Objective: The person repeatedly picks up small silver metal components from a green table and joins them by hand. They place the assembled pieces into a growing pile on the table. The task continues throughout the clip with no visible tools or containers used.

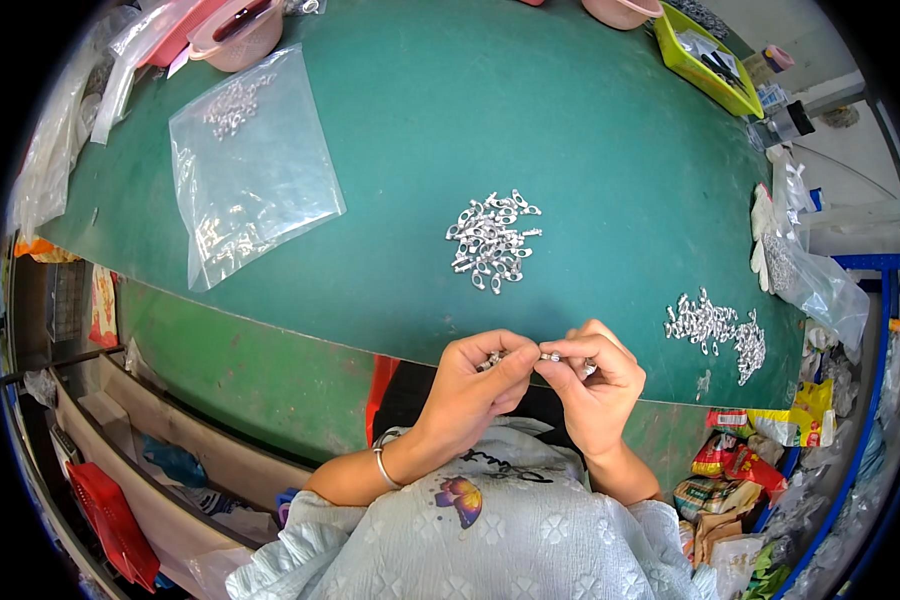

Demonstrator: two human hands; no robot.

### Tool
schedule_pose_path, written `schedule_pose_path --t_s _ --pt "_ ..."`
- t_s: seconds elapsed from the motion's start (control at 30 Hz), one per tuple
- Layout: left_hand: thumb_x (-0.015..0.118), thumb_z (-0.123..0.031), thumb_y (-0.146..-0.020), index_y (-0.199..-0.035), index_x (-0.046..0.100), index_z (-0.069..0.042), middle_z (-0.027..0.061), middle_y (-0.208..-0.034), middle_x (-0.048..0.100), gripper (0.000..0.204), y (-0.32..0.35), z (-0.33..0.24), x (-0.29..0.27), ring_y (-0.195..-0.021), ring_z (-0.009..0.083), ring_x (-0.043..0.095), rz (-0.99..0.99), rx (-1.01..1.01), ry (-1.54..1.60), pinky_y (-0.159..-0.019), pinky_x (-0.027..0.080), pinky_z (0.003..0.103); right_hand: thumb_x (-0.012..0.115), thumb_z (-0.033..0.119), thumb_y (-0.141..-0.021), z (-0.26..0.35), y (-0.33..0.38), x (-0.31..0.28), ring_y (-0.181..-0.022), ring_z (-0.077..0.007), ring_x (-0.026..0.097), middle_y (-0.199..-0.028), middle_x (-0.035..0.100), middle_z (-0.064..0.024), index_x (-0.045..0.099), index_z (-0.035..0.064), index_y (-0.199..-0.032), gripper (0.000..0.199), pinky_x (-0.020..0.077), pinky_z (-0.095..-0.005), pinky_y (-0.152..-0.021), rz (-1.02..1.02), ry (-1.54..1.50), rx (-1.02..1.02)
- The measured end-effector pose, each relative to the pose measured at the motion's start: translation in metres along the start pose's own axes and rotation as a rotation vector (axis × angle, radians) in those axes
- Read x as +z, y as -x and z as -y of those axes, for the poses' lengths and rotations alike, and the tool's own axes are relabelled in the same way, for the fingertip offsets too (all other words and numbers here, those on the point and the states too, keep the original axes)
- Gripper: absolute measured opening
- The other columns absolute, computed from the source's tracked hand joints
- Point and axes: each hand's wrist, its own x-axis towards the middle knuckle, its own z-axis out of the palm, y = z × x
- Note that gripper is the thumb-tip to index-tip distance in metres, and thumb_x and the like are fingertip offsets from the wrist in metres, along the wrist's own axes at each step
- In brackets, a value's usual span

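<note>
At the table's near edge, my left hand [483, 380] and my right hand [592, 378] meet fingertip to fingertip. A small silvery metal piece [549, 357] is pinched between them; its exact kind is too small to tell. More silvery metal pieces [491, 360] show in the curl of my left hand. Another bit of metal [589, 368] sticks out between the fingers of my right hand. Just beyond my hands lies a heap of silvery metal clasps [492, 243] with oval openings. To the right is a spread-out pile of smaller silvery parts [715, 328].
A clear plastic bag [260, 180] with small metal parts lies on the green table [400, 120] at the left. Pink baskets [238, 38] and a yellow-green tray [705, 62] with tools stand along the far side. A white glove [762, 238] rests at the right edge.
</note>
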Motion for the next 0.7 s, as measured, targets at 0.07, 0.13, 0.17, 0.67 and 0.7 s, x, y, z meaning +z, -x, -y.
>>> schedule_pose_path --t_s 0.07,0.13,0.17,0.67,0.7 --pt "0.056 -0.015 -0.088 -0.087 0.058 0.000 -0.0046 -0.058 0.041 0.016 0.000 0.000 0.000 -0.049 0.0026 0.032 0.004 -0.003 0.001 -0.043 0.023 0.018 0.073 -0.006 -0.062 0.000 0.000 0.000 -0.051 -0.0066 0.034 -0.058 0.039 0.0007 0.066 -0.0005 -0.079 0.019 0.0243 -0.0219 -0.045 0.001 -0.003 -0.001" --pt "0.056 -0.016 -0.088 -0.088 0.058 0.000 -0.0046 -0.058 0.041 0.016 -0.001 -0.001 -0.001 -0.049 0.0025 0.032 0.002 -0.010 -0.001 -0.043 0.023 0.018 0.073 -0.006 -0.062 0.001 -0.001 0.000 -0.051 -0.0065 0.034 -0.058 0.040 0.0006 0.066 -0.0005 -0.079 0.019 0.0243 -0.0219 -0.045 0.000 -0.004 -0.004" --pt "0.056 -0.016 -0.088 -0.087 0.058 0.000 -0.0047 -0.058 0.041 0.016 -0.001 -0.001 -0.001 -0.049 0.0024 0.032 0.001 -0.008 -0.004 -0.043 0.023 0.018 0.074 -0.006 -0.062 0.001 -0.001 0.000 -0.051 -0.0064 0.034 -0.058 0.040 0.0006 0.066 -0.0005 -0.079 0.020 0.0243 -0.0219 -0.045 0.001 -0.004 -0.007" --pt "0.055 -0.020 -0.088 -0.090 0.056 0.001 -0.0052 -0.059 0.035 0.021 -0.005 -0.001 -0.018 -0.051 0.0039 0.030 -0.147 0.027 -0.083 -0.043 0.024 0.018 0.037 0.017 -0.093 -0.022 -0.029 -0.027 -0.066 -0.0138 0.042 -0.085 0.044 -0.0096 0.046 0.0023 -0.088 0.018 0.0336 -0.0220 -0.047 0.076 -1.168 0.672" --pt "0.055 -0.019 -0.088 -0.091 0.056 0.001 -0.0053 -0.058 0.035 0.021 -0.005 -0.001 -0.019 -0.051 0.0039 0.030 -0.160 0.032 -0.078 -0.043 0.025 0.018 0.039 0.013 -0.092 -0.024 -0.033 -0.029 -0.064 -0.0124 0.043 -0.081 0.045 -0.0076 0.048 0.0015 -0.092 0.015 0.0340 -0.0222 -0.049 0.058 -1.098 0.678"
